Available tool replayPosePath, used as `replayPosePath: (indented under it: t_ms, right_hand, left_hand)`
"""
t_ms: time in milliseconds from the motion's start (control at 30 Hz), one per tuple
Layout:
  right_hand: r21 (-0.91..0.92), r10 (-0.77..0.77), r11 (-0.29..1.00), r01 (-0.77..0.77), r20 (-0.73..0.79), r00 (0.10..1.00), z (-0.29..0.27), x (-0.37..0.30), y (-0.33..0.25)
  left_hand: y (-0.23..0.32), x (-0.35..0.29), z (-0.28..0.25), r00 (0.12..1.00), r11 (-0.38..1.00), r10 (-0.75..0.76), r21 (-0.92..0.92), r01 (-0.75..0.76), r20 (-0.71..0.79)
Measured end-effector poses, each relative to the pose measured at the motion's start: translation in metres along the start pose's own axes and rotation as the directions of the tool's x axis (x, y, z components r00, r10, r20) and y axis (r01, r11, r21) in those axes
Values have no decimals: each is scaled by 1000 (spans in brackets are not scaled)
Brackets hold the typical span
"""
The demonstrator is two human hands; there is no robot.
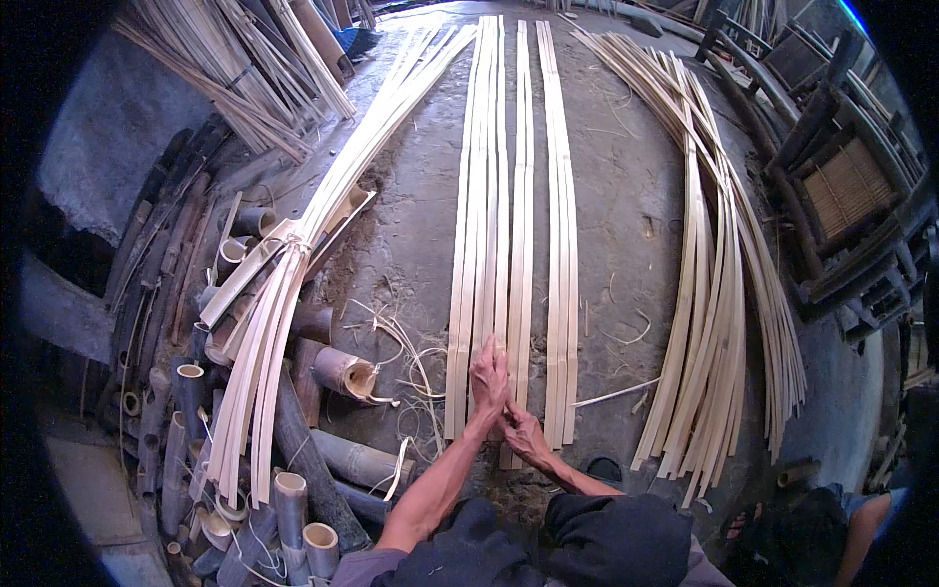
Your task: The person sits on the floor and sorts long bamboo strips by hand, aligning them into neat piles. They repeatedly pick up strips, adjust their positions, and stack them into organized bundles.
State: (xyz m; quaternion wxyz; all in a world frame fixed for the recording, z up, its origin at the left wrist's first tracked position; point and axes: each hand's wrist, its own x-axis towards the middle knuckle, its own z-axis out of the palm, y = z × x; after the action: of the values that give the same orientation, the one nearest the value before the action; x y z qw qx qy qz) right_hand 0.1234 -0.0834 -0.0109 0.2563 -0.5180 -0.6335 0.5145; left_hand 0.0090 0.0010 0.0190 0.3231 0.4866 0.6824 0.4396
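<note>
Long, pale bamboo strips (475,196) lie side by side on the ground, running away from me. My left hand (488,380) rests over their near part, fingers pointing ahead and pressed together around a bamboo strip (522,293). Close by its wrist, my right hand (527,436) is closed, pinching near the strip's end. The fingertips are partly hidden, so the exact grip is hard to see. Another group of bamboo strips (559,293) lies just to the right, apart from my hands.
At left, a tied bundle of strips (279,323) leans over cut bamboo tubes (344,372). Loose strips (699,372) fan out at right, beside a dark wooden chair (846,186). Thin shavings (416,352) litter the ground. Another person's leg (866,528) shows at lower right.
</note>
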Motion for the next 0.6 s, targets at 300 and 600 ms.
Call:
replayPosePath:
  t_ms: [300,600]
  right_hand:
    - [-48,42,998,-40,38,998,-14,-2,-15]
    - [-197,8,980,15,113,994,-14,11,-19]
  left_hand:
    - [-3,-2,-43,901,737,368,519,-433,229]
    - [-38,-3,-46,856,594,322,617,-516,405]
